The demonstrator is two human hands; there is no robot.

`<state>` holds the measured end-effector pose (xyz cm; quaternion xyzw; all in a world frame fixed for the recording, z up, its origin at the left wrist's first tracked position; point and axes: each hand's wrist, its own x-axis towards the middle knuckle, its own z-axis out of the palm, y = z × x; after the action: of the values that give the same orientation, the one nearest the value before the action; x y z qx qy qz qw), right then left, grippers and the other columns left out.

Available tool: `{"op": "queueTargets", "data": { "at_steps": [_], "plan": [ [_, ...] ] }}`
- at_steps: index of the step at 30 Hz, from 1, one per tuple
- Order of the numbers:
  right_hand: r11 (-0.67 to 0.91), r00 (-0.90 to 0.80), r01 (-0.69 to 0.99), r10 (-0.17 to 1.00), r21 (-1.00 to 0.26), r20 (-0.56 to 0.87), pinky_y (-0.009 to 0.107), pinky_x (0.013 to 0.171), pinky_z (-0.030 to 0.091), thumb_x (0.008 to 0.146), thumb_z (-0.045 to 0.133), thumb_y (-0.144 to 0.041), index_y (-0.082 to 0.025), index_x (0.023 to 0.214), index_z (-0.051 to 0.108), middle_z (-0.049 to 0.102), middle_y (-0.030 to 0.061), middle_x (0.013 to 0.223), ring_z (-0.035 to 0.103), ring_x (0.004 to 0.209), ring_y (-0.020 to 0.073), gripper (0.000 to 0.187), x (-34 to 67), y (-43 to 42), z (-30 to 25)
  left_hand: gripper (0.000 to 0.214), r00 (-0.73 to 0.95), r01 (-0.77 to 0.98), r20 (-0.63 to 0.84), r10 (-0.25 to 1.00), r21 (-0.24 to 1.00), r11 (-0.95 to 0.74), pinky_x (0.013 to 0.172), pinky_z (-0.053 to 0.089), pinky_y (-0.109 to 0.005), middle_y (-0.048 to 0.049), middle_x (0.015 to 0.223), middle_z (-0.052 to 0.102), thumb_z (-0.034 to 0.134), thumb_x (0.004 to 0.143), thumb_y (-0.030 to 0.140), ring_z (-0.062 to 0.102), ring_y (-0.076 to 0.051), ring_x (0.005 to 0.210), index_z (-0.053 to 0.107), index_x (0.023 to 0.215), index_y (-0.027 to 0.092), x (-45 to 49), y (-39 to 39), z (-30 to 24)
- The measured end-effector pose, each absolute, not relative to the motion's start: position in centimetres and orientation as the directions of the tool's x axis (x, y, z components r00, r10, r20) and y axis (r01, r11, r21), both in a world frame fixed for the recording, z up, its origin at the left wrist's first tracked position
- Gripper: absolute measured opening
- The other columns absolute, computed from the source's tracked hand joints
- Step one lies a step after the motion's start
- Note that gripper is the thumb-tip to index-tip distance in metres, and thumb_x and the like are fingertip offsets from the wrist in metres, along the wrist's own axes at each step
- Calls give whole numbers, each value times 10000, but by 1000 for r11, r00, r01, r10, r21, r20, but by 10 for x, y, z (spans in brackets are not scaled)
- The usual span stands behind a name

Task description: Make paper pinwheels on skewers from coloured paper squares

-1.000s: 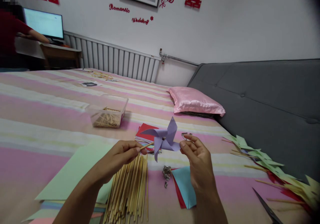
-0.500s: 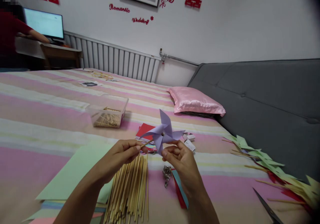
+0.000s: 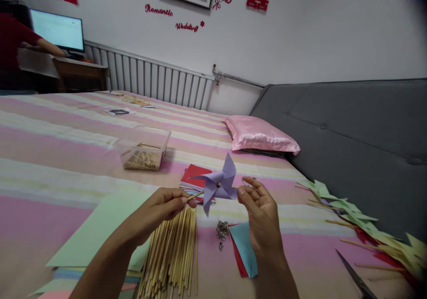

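Note:
My left hand (image 3: 168, 203) pinches the thin wooden stick (image 3: 195, 196) of a lilac paper pinwheel (image 3: 224, 191). The pinwheel faces me, with a small metal fastener at its centre. At its right side is my right hand (image 3: 262, 208), the thumb tip at a blade's edge and the fingers loosely curled and apart. Below the left hand lies a bundle of wooden sticks (image 3: 171, 254). A small heap of metal fasteners (image 3: 222, 230) sits under the pinwheel, beside blue paper (image 3: 245, 243) and red paper partly hidden by my right forearm.
Pale green paper sheets (image 3: 96, 232) lie at left. A clear plastic box (image 3: 143, 154) holds sticks. Behind the pinwheel is a stack of red and other paper (image 3: 196, 174). Finished pinwheels (image 3: 356, 219) and scissors (image 3: 355, 277) lie at right. A person (image 3: 16, 45) sits by a monitor.
The pinwheel's blades have turned. My right hand has moved right, from the lower blade to the right-hand blade's edge. My left hand keeps its grip on the stick.

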<state>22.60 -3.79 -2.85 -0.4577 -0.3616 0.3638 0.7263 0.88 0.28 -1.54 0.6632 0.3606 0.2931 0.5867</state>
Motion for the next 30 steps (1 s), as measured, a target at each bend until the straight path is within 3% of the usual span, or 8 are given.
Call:
{"op": "queueTargets", "data": {
  "at_steps": [8,14,19,24,30],
  "plan": [
    [242,296,-164,937,-956,186,238,674,418,686,736,-265,-203,1059,515,624,-37,698,555,683,110,438,216,-41,-29,217,551,60,-13,834,998,-24,516,160,-258,54,594,322,518,833,339,211,-97,548,635,785,162,9,6,-18],
    [184,217,-150,965,-971,150,252,645,436,657,762,-287,-187,1008,503,627,-29,665,570,652,128,448,211,-42,-31,267,560,63,-7,828,997,-34,521,164,-256,54,605,314,507,850,387,224,-100,557,646,861,159,11,3,-16],
    [181,226,-162,964,-970,142,273,650,472,625,784,-287,-185,919,533,658,-6,697,613,682,157,400,208,-41,-34,278,611,62,2,792,997,-50,521,175,-252,53,620,328,489,865,396,242,-103,564,637,890,163,16,-1,-15],
    [276,262,-264,943,-924,207,333,780,480,637,766,-312,-170,972,591,696,69,925,626,875,209,403,205,-43,-25,295,622,89,0,783,993,-71,523,177,-252,52,624,322,469,871,407,241,-109,567,634,915,166,16,-1,-16],
    [312,344,-354,920,-881,187,344,815,454,681,737,-311,-149,909,653,690,63,895,604,872,207,292,201,-42,-25,316,647,100,9,763,990,-96,526,174,-258,52,623,306,465,869,431,235,-116,574,637,929,173,20,-2,-20]
  ]
}}
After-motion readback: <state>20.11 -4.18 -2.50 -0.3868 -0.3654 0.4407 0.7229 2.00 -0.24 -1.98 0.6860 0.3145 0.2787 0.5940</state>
